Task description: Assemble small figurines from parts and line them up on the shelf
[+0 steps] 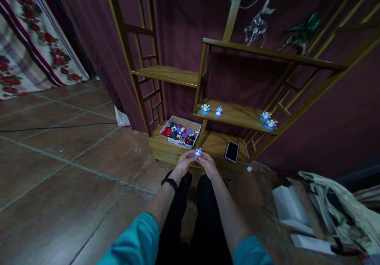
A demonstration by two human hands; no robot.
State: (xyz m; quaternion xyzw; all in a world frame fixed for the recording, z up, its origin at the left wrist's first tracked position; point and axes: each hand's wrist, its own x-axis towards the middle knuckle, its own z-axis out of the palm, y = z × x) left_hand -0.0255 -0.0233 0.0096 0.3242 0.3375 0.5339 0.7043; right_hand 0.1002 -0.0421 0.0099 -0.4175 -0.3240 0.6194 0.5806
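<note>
Between the fingertips of both hands I hold a small white-and-purple figurine point(198, 152). My left hand point(185, 161) pinches it from the left, and my right hand point(208, 163) from the right. Just beyond my left hand, a shallow white box point(195, 141) holds a jumble of figurines and red, purple and black pieces. On the shelf above stands a similar purple figurine point(219, 111), beside a blue-based figurine point(205, 108). More blue-based figurines, one figurine point(265, 116) behind another figurine point(270, 124), stand at that shelf's right end.
A wooden display rack point(166, 74) fills the space ahead. A phone point(232, 151) lies on its low board. A clear horse statue point(257, 26) and a dark green statue point(303, 35) stand on the top shelf. White boxes point(291, 207) and pale cloth point(341, 209) lie on the floor, right.
</note>
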